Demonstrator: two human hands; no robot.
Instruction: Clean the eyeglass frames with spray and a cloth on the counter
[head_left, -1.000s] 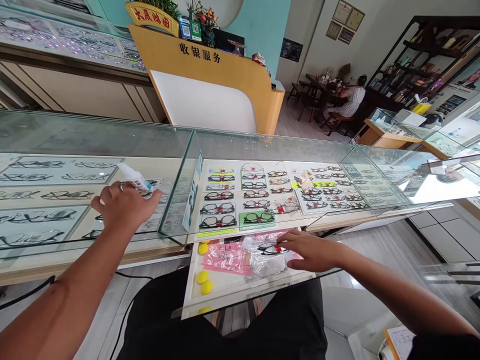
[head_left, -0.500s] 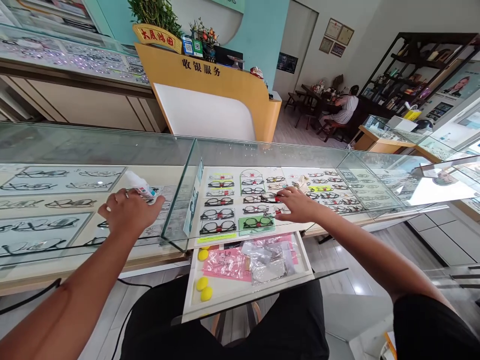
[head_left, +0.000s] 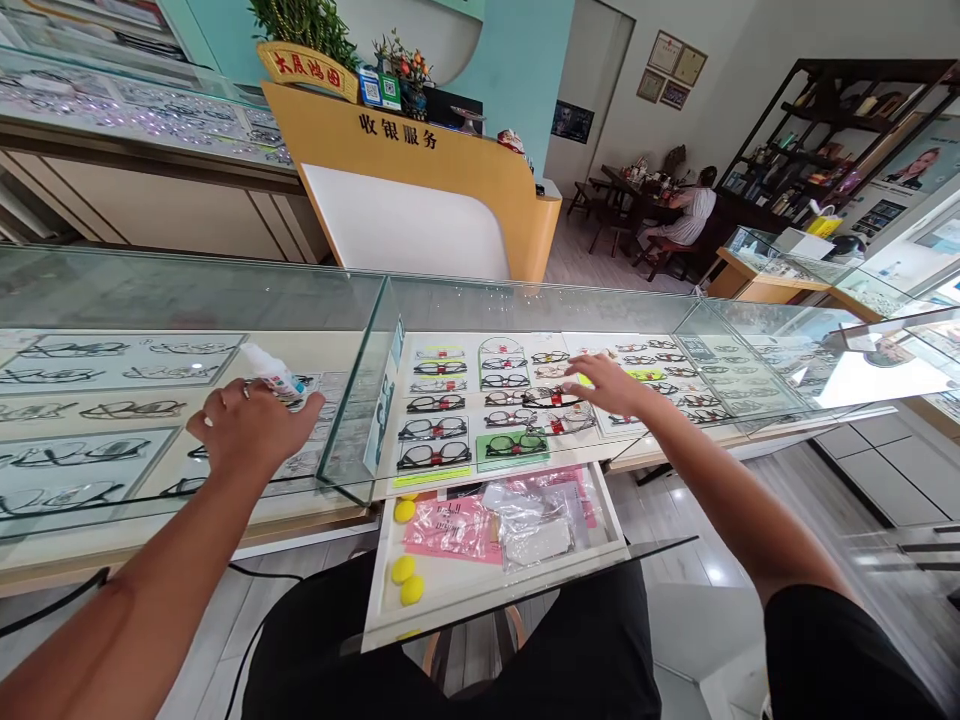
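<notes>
My left hand (head_left: 251, 425) is curled around a small white bottle (head_left: 271, 374) with red and blue print, over the glass top of the display case (head_left: 352, 400). Its thumb lies to the right of the bottle, and the far fingertips are partly hidden. My right hand (head_left: 611, 383) hovers with fingers apart above rows of eyeglasses. Nearest to its fingertips are dark-framed eyeglasses (head_left: 553, 398) with a red tag. Further eyeglasses (head_left: 516, 445) rest on a green card. Close to my lap, an open drawer (head_left: 480, 610) holds clear plastic bags (head_left: 536, 530) and pink packets (head_left: 454, 525).
Yellow round pieces (head_left: 403, 570) lie at the drawer's left side. Beyond the case stands a yellow cashier counter (head_left: 420, 150) with plants and code cards. A seated person (head_left: 690, 215) is at a dark table at the back right. A black cable (head_left: 255, 630) hangs at my left.
My right hand has moved right and slightly away, uncovering more of the eyeglasses. A pale cloth-like thing beyond it no longer shows. My left hand and the bottle keep nearly the same place.
</notes>
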